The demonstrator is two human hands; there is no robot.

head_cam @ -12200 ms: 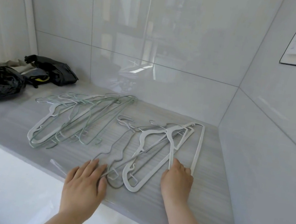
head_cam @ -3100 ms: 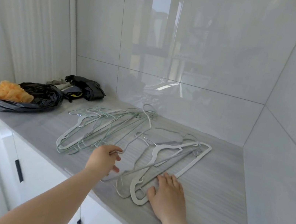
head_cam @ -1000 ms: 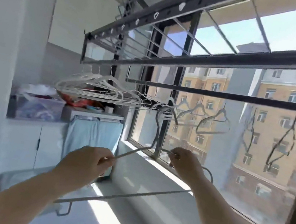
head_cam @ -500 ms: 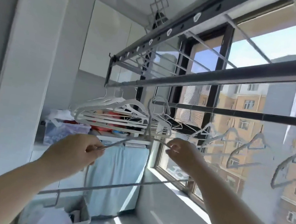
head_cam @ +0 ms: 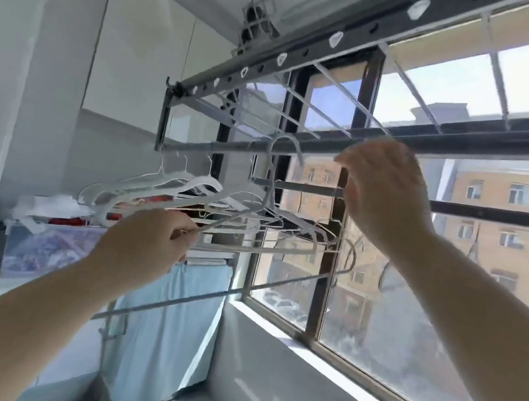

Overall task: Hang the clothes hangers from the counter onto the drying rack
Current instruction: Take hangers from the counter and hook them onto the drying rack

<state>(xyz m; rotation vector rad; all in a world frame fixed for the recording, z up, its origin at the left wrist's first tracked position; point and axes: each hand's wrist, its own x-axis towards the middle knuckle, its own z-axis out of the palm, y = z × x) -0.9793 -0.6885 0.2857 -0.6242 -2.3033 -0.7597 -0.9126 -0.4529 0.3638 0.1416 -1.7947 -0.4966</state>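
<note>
Head view, nearest first: what has the left hand (head_cam: 145, 244) got?

— It pinches the left shoulder of a thin pale-grey wire clothes hanger (head_cam: 268, 197), thumb and fingers closed on the wire, low and near. The counter is out of sight.

And where does the hook lie from that grip?

— Up and to the right, farther off. It curves at the dark metal rail (head_cam: 223, 148) of the ceiling drying rack and looks to be over it, though I cannot tell if it bears weight. The bottom bar slants from near left to far right, so I judge the left hand need only ease off.

The right hand (head_cam: 385, 191)?

— Nearer the hook, just right of it, in front of the rail, fingers loosely spread, holding nothing.

Beyond?

— White plastic hangers (head_cam: 167, 190) crowd the rail's far left; behind, a dark-framed window (head_cam: 315, 312) above a white sill (head_cam: 331, 384)
</note>
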